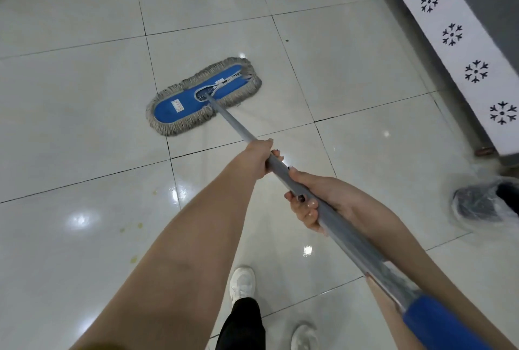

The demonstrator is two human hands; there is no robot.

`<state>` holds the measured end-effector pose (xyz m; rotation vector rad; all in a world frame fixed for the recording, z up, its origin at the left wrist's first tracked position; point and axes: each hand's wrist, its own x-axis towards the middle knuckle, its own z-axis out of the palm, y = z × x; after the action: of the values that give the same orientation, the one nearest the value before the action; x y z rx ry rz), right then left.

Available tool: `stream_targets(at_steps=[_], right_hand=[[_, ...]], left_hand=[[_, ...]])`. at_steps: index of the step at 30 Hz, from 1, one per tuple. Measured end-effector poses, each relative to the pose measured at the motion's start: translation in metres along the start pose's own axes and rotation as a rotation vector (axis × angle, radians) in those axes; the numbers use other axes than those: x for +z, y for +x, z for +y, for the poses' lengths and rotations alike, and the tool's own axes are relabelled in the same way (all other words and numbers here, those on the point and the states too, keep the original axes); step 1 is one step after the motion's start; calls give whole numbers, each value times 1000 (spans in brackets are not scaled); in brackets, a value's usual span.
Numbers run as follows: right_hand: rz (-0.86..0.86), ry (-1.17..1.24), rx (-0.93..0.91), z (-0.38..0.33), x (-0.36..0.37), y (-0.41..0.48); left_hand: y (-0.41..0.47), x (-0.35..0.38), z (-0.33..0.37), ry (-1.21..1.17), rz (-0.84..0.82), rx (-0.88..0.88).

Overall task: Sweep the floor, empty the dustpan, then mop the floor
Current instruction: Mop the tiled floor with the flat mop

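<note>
Left of the grip, yellowish spots (131,226) lie on the tiles (70,96); a narrow stroke may miss them. The mop head (203,96) rests flat, ahead of the grip. The left hand (257,158) and, just behind, the right hand (314,200) both clasp the handle (233,122). Right of the grip, a plastic-covered shoe (483,203) stands near; a wide swing could strike it.

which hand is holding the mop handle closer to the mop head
The left hand: it holds the grey mop handle lower down, toward the blue mop head. The right hand holds it further up, nearer the body.
</note>
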<state>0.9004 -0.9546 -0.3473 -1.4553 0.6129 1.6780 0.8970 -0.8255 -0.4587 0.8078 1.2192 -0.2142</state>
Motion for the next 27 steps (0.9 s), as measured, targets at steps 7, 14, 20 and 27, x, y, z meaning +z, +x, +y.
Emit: stream_targets(at_steps=[7, 14, 20, 27], right_hand=[[10, -8, -10, 34, -17, -6], [22, 12, -8, 114, -75, -32], [12, 63, -6, 223, -143, -58], [0, 107, 39, 338, -215, -102]], left_hand=[[-10, 10, -30, 69, 17, -24], [-41, 53, -113, 147, -10, -47], [-86, 103, -223, 229, -21, -49], [-147, 154, -343, 290, -30, -93]])
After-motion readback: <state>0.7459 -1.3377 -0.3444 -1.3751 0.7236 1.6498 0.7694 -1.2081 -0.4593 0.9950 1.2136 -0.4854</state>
